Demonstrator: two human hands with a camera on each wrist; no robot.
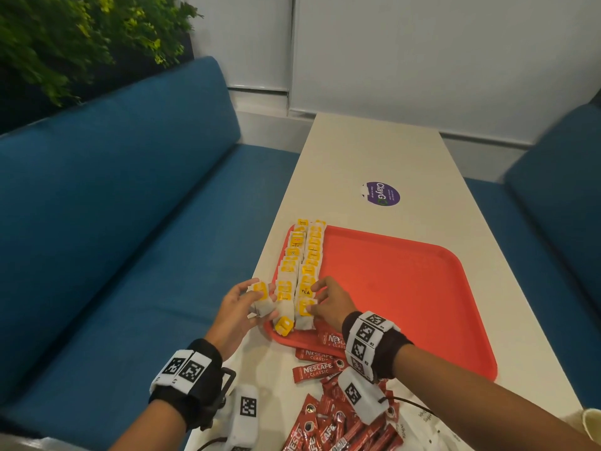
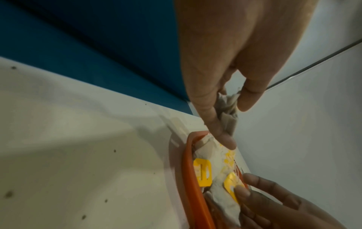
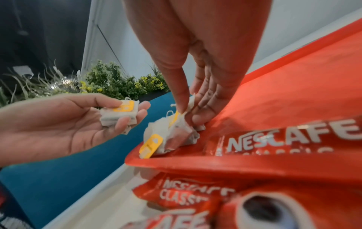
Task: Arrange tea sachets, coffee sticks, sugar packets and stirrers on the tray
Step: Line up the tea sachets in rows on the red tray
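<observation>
A red tray (image 1: 406, 288) lies on the white table, with two rows of yellow-tagged tea sachets (image 1: 304, 255) along its left side. Just left of the tray's near corner, my left hand (image 1: 260, 300) holds a small stack of tea sachets (image 1: 261, 289), also seen gripped in the right wrist view (image 3: 119, 114). My right hand (image 1: 313, 297) pinches the nearest tea sachet (image 3: 182, 122) of the right row between thumb and fingers. Red Nescafe coffee sticks (image 1: 325, 418) are heaped on the table in front of the tray, and one coffee stick (image 3: 284, 139) lies on the tray's near edge.
White sugar packets (image 1: 422, 421) lie at the near right beside the coffee sticks. A purple sticker (image 1: 382, 193) sits on the table beyond the tray. Blue benches (image 1: 130, 222) flank the narrow table, whose left edge runs close to the tray.
</observation>
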